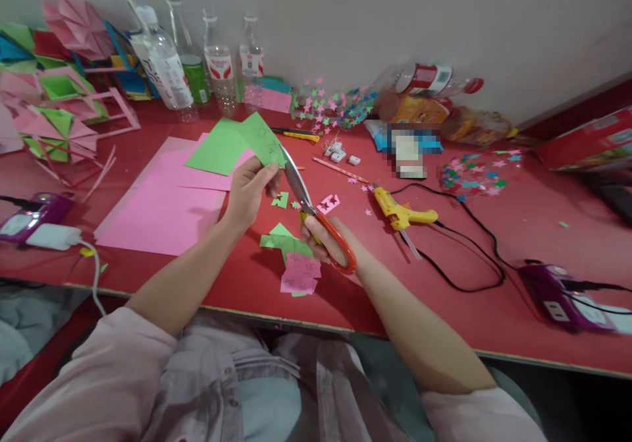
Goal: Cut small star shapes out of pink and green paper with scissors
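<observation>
My left hand (251, 188) pinches the lower edge of a green piece of paper (263, 140) that has star outlines drawn on it. In my right hand (323, 234) is a pair of scissors (337, 244) with orange handles, its blades pointing away from me and meeting the right edge of the green paper. Just below the scissors lie green paper pieces (281, 240) and pink paper pieces (300, 272) with drawn outlines. Pink sheets (162, 198) and a larger green sheet (217, 145) lie left of my hands. A pink scrap with star-shaped holes (328, 203) rests beside the blades.
A yellow glue gun (402, 211) with a black cord lies to the right. Purple power strips (563, 297) sit at both sides. Along the wall stand plastic bottles (218, 66), with folded paper crafts (59, 112) at the left. Small paper stars (336, 105) and a yellow cutter (301, 136) lie behind.
</observation>
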Action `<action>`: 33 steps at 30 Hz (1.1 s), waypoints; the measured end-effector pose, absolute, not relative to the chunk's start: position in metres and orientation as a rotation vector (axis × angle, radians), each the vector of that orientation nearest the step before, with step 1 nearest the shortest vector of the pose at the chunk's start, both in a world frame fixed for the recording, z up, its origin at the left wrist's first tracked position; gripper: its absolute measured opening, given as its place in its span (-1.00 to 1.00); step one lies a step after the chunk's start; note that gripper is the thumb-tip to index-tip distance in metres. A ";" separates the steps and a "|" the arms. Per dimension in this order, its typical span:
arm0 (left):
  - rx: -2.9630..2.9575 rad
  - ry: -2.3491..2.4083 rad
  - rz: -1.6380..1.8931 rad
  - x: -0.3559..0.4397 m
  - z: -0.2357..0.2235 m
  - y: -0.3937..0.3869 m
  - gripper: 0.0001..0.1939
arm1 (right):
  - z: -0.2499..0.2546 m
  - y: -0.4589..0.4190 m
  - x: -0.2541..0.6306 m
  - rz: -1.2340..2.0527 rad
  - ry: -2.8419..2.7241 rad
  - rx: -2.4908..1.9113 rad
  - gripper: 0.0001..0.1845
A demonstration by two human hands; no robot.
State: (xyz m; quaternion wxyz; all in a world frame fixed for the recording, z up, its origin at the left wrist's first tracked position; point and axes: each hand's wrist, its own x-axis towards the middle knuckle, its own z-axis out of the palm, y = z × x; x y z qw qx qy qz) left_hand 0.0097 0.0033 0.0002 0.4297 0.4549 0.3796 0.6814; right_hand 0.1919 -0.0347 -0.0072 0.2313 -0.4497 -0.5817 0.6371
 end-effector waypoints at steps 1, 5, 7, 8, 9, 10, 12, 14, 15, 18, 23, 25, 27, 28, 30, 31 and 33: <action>1.135 0.952 1.701 0.010 0.000 0.003 -0.81 | -0.008 -0.035 0.191 1.740 -1.600 -1.239 -0.38; 1.123 0.950 1.698 0.011 -0.001 0.004 -0.77 | -0.008 -0.037 0.187 1.713 -1.586 -1.220 -0.33; 1.115 0.936 1.699 0.012 -0.002 0.005 -0.76 | -0.006 -0.039 0.184 1.705 -1.573 -1.219 -0.33; 1.111 0.928 1.700 0.012 -0.002 0.005 -0.77 | -0.006 -0.040 0.183 1.696 -1.574 -1.220 -0.33; 1.105 0.921 1.703 0.012 -0.003 0.005 -0.77 | -0.005 -0.040 0.183 1.685 -1.580 -1.221 -0.34; 1.100 0.916 1.705 0.013 -0.003 0.005 -0.78 | -0.005 -0.041 0.182 1.672 -1.589 -1.221 -0.34; 1.091 0.907 1.706 0.013 -0.003 0.005 -0.77 | -0.005 -0.041 0.182 1.646 -1.606 -1.220 -0.33; 1.088 0.901 1.706 0.013 -0.003 0.005 -0.76 | -0.005 -0.040 0.182 1.630 -1.615 -1.217 -0.31; 1.088 0.898 1.705 0.014 -0.003 0.005 -0.76 | -0.006 -0.040 0.183 1.623 -1.621 -1.221 -0.31; 1.087 0.890 1.705 0.013 -0.003 0.005 -0.76 | -0.006 -0.039 0.184 1.594 -1.650 -1.235 -0.31; 1.095 0.901 1.699 0.012 -0.003 0.006 -0.75 | -0.006 -0.037 0.185 1.598 -1.651 -1.238 -0.31; 1.106 0.912 1.695 0.012 -0.003 0.006 -0.75 | -0.007 -0.035 0.186 1.602 -1.648 -1.240 -0.30; 1.114 0.932 1.692 0.012 -0.003 0.006 -0.76 | -0.008 -0.034 0.186 1.591 -1.655 -1.262 -0.30; 1.117 0.942 1.691 0.011 -0.003 0.006 -0.76 | -0.008 -0.033 0.186 1.588 -1.656 -1.280 -0.30; 1.123 0.951 1.687 0.011 -0.003 0.006 -0.77 | -0.007 -0.033 0.186 1.599 -1.645 -1.319 -0.31; 1.125 0.949 1.685 0.011 -0.003 0.005 -0.77 | -0.006 -0.033 0.186 1.610 -1.638 -1.334 -0.31; 1.124 0.950 1.683 0.010 -0.002 0.005 -0.78 | -0.005 -0.034 0.187 1.625 -1.628 -1.340 -0.32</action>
